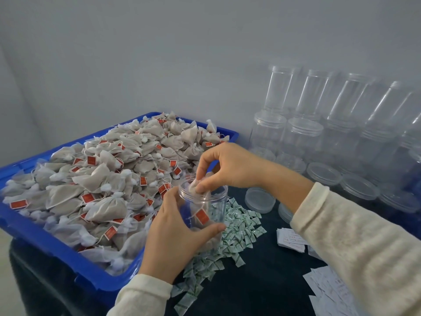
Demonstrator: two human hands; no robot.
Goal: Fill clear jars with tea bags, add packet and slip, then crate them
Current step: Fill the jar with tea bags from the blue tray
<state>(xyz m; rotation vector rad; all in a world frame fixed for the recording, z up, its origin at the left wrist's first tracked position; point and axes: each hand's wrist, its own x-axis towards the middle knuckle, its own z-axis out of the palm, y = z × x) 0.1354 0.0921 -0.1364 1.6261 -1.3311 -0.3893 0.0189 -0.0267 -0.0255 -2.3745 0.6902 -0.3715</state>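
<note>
Our left hand (168,233) clasps the upright clear jar (202,208), mouth up, while our right hand (225,166) pinches a tea bag (196,187) at its rim.

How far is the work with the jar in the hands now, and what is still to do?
Early stage. Nothing looks finished: the clear plastic jars by the wall appear empty. In hand: the left hand holds an open clear jar while the right hand pushes a beige tea bag in at its mouth; its red tag hangs inside. Left: more bags from the blue crate, a green-white packet, a white paper slip, then crating.
</note>
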